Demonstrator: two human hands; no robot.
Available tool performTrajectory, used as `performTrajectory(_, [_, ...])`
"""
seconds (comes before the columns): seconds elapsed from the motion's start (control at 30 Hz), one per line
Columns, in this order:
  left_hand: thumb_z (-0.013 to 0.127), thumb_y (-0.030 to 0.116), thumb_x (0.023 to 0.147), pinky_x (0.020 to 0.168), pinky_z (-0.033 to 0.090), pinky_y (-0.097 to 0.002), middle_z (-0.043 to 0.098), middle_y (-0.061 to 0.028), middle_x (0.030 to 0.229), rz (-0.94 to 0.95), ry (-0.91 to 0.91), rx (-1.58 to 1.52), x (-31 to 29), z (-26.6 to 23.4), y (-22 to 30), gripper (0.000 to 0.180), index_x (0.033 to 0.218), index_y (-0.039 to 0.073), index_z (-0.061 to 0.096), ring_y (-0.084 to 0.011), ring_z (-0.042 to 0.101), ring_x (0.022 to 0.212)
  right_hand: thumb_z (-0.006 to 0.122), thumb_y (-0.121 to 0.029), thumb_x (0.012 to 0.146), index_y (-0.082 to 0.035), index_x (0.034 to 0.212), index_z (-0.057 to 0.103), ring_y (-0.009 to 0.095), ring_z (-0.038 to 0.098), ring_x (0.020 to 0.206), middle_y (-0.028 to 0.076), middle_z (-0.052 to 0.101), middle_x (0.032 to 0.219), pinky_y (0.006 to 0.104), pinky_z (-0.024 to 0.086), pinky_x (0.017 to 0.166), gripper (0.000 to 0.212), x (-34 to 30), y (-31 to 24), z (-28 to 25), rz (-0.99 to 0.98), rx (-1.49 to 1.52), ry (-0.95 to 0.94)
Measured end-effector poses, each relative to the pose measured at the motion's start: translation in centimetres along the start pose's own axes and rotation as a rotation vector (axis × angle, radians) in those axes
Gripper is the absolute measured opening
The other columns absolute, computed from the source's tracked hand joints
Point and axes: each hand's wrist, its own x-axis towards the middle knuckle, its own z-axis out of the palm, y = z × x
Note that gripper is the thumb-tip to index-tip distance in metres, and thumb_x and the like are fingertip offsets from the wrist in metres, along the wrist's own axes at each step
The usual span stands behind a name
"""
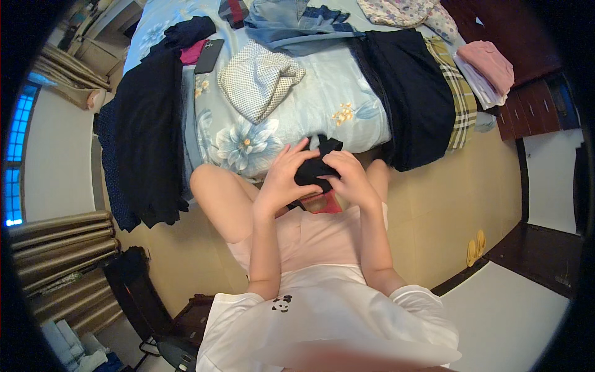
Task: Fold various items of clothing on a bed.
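A bunched black piece of cloth (313,172) sits between my two hands, just above my lap at the near edge of the bed. My left hand (285,177) curves round its left side, thumb and fingers pressed to it. From the right, my right hand (352,177) grips the same cloth with bent fingers. A small grey-blue patch shows at its top. Below the cloth, a red-edged item (323,203) lies by my lap; its kind is hard to make out.
The bed (242,139) has a pale blue flowered cover. On it lie dark trousers (145,118), a phone (209,56), a crumpled dotted cloth (257,80), jeans (288,28), a black garment (409,93), a plaid cloth (455,93) and a folded pink garment (486,65). Yellow slippers (476,248) rest on the floor.
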Motion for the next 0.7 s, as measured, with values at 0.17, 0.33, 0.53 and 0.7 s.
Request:
performTrajectory(0.17, [0.072,0.018,0.062,0.067,0.045,-0.0292,0.059,-0.0131,0.078,-0.285,-0.124,-0.262,-0.1,0.8,-0.4,0.039,0.092,0.000,0.055,-0.0186,0.057,0.070,0.062,-0.004,0.063,-0.003,0.083,0.054,0.032,0.052,0.081,0.012,0.057,0.081,0.0377,0.040,0.073,0.021,-0.3,-0.4,0.4,0.115,0.061,0.092])
performTrajectory(0.33, [0.069,0.013,0.066,0.061,0.044,-0.0252,0.060,-0.0050,0.073,-0.437,0.065,-0.348,-0.5,-1.3,-1.2,0.028,0.087,0.000,0.058,-0.0101,0.054,0.067,0.059,-0.005,0.073,-0.004,0.091,0.056,0.019,0.056,0.080,0.007,0.060,0.084,0.0282,0.041,0.074,0.018,0.7,-2.5,-0.5,0.323,0.285,0.325])
performTrajectory(0.53, [0.064,0.017,0.076,0.088,0.040,-0.0393,0.050,-0.0100,0.114,-0.381,0.988,-1.127,0.3,-9.6,-7.6,0.047,0.116,0.004,0.043,-0.0245,0.049,0.103,0.050,-0.006,0.083,-0.001,0.094,0.054,0.010,0.054,0.080,0.005,0.060,0.085,0.0232,0.042,0.074,0.013,-0.2,1.9,0.3,0.370,0.635,0.449])
performTrajectory(0.7, [0.060,0.021,0.078,0.092,0.037,-0.0400,0.049,-0.0084,0.119,-0.472,1.078,-1.701,0.0,-10.6,-17.8,0.042,0.115,0.006,0.047,-0.0259,0.046,0.108,0.048,-0.006,0.084,0.000,0.096,0.053,0.012,0.055,0.080,0.006,0.059,0.086,0.0237,0.042,0.075,0.014,0.1,2.4,2.7,0.362,0.719,0.240])
